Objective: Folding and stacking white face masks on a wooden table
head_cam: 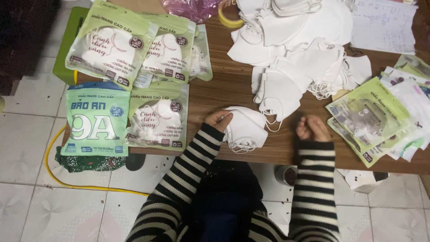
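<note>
Striped sleeves [192, 166] lie closest to the lens, leading up to both hands at the near edge of the wooden counter [224, 89]. Left hand [218, 120] is pinched on the edge of a small stack of white face masks [244, 127] that rests on the counter just in front of the person. Right hand [312, 128] is loosely curled and holds nothing visible — whether a thin ear loop runs through its fingers cannot be told.

Progress, judged from the layout: beyond and to the left of the left hand lie the filled green pouches [156, 118], each showing a mask inside, plus one blue-green pouch [96, 118] — this portion looks done. Beyond the right hand sits a loose pile of unpacked masks [295, 54], which appears to remain. To the right of the right hand lies a fan of flat, empty pouches [374, 118]. A roll of yellow tape [229, 20] lies at the far edge.
</note>
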